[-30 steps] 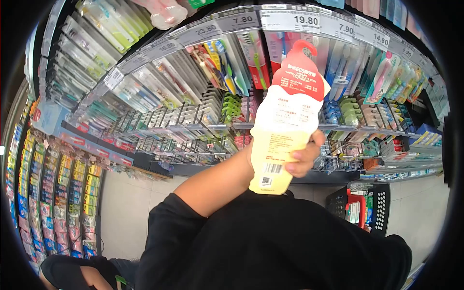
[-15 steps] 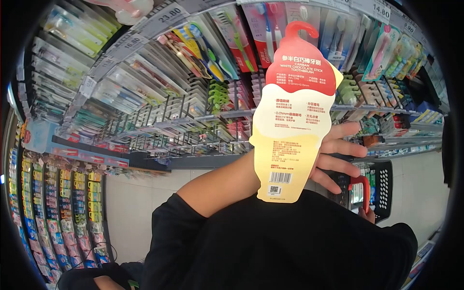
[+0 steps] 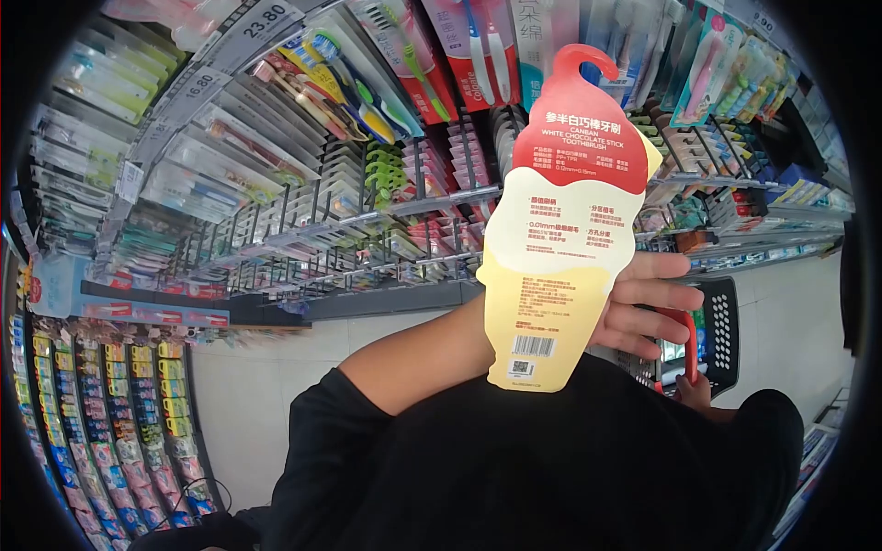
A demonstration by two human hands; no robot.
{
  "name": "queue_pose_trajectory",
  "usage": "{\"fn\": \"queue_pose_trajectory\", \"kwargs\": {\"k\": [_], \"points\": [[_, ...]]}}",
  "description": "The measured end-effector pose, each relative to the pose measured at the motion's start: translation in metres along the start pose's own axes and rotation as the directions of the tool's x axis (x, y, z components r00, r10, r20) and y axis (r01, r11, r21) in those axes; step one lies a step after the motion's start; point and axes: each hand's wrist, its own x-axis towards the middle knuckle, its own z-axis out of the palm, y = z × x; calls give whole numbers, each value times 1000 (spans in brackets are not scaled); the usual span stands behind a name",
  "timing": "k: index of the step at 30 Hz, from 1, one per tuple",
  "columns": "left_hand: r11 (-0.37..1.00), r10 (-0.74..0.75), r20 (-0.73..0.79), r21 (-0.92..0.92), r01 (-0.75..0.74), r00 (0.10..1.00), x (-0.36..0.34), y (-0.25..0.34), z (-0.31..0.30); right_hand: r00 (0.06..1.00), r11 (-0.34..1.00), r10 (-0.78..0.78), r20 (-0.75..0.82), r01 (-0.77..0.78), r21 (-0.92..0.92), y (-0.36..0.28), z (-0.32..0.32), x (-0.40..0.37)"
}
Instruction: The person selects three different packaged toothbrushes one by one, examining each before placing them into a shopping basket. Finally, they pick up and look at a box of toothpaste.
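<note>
An ice-cream-shaped toothbrush package (image 3: 560, 230), red, white and yellow with a hook-like top, is upright in the middle, its printed back towards me. Behind it is my left hand (image 3: 648, 303), holding it, with the fingers showing past its right edge and the thumb hidden. A barcode shows near the package's lower end. At the lower right, my right hand (image 3: 695, 390) is closed round the red handle (image 3: 691, 354) of a black cart (image 3: 721, 335), partly hidden by my dark sleeve.
Shelves of hanging toothbrushes (image 3: 400, 64) with price tags (image 3: 266, 18) curve across the top. Racks of colourful packets (image 3: 129, 422) stand at the left. Pale floor tiles (image 3: 266, 386) lie between them. Dark clothing and a thin cable (image 3: 197, 482) show at the lower left.
The package has tilted slightly to the right at its top. My left fingers are closer together. The view has shifted, and more of the cart and my right hand shows.
</note>
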Motion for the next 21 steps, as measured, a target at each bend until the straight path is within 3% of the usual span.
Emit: {"fn": "queue_pose_trajectory", "kwargs": {"k": [8, 21], "points": [[1000, 8, -31, 12, -7, 999, -12, 2, 9, 1000, 1000, 5, 6, -5, -28, -13, 2, -3], [994, 107, 19, -20, -106, 994, -31, 6, 8, 993, 989, -29, -116, 12, -146, -1, 9, 9]]}}
